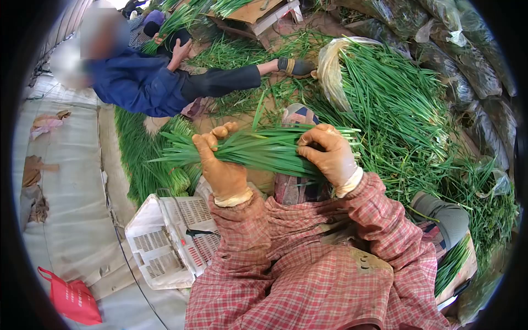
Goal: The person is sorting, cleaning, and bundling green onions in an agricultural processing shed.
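A bunch of garlic chives [264, 151] lies across both my hands in front of my lap, leaf tips to the left and pale stem ends to the right. My left hand [223, 170], in a tan rubber glove, cradles the leafy part with its fingers curled behind it. The gloved right hand [333, 154] closes thumb and fingers on the bunch near its stem ends. One loose leaf sticks up from the bunch. Beyond my right hand spreads a large heap of chives [390, 93], partly inside a clear plastic bag [333, 71].
A white plastic crate [159, 242] stands at left, near more chives [137, 148]. A seated person [143, 82] in blue handles chives at upper left. Filled plastic bags [456, 60] line the right side. A red bag [71, 297] lies lower left; a wooden stool [247, 11] stands at the back.
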`<action>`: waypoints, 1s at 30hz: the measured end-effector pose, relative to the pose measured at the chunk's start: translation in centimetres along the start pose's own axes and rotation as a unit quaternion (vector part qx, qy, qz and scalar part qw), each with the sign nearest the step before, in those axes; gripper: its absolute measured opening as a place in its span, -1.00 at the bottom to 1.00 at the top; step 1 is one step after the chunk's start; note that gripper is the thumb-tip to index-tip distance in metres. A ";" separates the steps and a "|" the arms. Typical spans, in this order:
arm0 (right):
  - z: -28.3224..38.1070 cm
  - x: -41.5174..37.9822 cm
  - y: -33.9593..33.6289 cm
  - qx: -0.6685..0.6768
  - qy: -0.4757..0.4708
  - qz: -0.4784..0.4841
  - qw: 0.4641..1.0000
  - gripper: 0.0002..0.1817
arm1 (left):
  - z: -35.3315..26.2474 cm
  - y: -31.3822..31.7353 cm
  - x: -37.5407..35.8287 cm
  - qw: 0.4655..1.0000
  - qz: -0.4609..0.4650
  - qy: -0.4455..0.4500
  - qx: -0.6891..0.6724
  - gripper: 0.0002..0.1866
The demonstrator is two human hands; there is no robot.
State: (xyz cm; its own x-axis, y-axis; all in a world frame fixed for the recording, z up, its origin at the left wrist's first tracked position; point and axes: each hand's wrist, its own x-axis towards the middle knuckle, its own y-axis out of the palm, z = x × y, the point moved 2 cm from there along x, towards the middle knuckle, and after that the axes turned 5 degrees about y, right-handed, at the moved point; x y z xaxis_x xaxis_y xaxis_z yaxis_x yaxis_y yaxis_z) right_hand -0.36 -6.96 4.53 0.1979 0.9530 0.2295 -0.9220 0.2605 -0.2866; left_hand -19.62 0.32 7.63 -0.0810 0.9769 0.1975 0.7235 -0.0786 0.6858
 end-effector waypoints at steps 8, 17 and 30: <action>-0.8 -5.6 -8.8 0.433 0.212 0.051 0.874 -0.90 | 0.1 -2.2 1.6 0.994 -0.032 -0.026 -0.103 -0.60; -9.2 -12.1 -16.2 0.297 0.250 -0.124 0.913 -0.93 | 1.5 8.4 1.8 0.992 0.076 -0.076 -0.067 -0.51; -7.2 -13.6 -16.7 -0.228 0.147 -0.187 0.944 -0.50 | -2.0 16.8 5.9 0.975 0.200 0.079 -0.050 -0.49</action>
State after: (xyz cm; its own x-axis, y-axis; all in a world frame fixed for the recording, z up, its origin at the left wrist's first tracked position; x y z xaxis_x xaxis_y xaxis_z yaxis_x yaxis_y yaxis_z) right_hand 14.71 -23.18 -0.58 0.6274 0.7651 0.1448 -0.5430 0.5631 -0.6230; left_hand -9.31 4.33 21.67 0.0844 0.8219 0.5633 0.6495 -0.4741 0.5944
